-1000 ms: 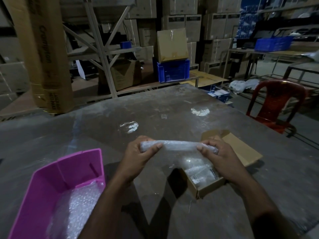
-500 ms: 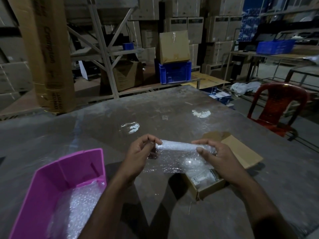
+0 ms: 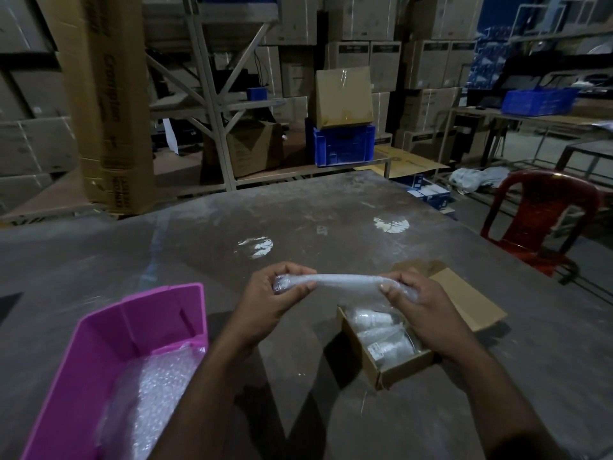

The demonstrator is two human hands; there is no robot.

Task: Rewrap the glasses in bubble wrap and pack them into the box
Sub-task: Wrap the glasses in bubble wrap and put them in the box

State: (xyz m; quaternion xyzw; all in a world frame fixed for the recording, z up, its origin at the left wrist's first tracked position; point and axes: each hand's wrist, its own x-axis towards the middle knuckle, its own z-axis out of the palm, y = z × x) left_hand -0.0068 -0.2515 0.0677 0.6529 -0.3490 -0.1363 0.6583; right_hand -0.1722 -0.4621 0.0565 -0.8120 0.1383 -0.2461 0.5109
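Here, at centre frame, a bubble-wrapped roll [image 3: 345, 283] held level above the counter [image 3: 331, 214], glasses inside not discernible. Left hand [image 3: 282, 297] at the roll's left end, grip closed around it with thumb and fingers curled. Right hand [image 3: 428, 313] at the right end, grip likewise curled round the wrap, thumb on the near side. Just below the right hand, an open cardboard box [image 3: 391, 366] on the counter, flap folded back toward the right, wrapped bundles [image 3: 381, 333] already inside. Lower left of the frame: a pink bin [image 3: 109, 330] with loose bubble wrap [image 3: 159, 386] in it. Right edge: a red chair [image 3: 544, 220] beside the counter.
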